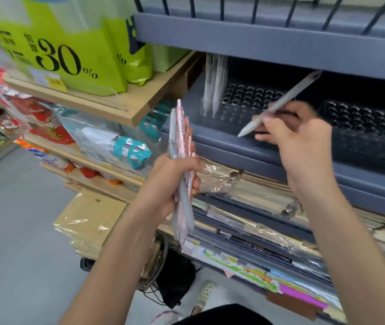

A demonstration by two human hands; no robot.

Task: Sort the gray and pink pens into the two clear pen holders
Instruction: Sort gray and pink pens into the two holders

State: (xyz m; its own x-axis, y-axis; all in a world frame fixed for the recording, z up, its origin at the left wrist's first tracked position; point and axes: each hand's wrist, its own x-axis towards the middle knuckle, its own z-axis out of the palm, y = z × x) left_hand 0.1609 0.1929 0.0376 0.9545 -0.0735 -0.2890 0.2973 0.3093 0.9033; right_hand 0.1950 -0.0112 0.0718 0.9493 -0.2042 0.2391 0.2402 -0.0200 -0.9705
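My left hand (175, 177) grips a bundle of pens (182, 141), mostly pink with a gray one or two, held upright in front of the shelf. A single gray pen (280, 105) is pinched in my right hand (290, 134), tilted with its tip pointing down-left over the blue shelf. Behind it, the left clear pen holder (240, 106) has several gray pens (213, 83) standing at its left end. The second clear pen holder (360, 123) sits to the right, with no pens visible in it.
Both holders stand on a blue-gray shelf (233, 146) under another shelf with a wire rail. Stacked wrapped paper goods lie below. At left, wooden shelves carry green packs and snack bags. Grey floor lies at lower left.
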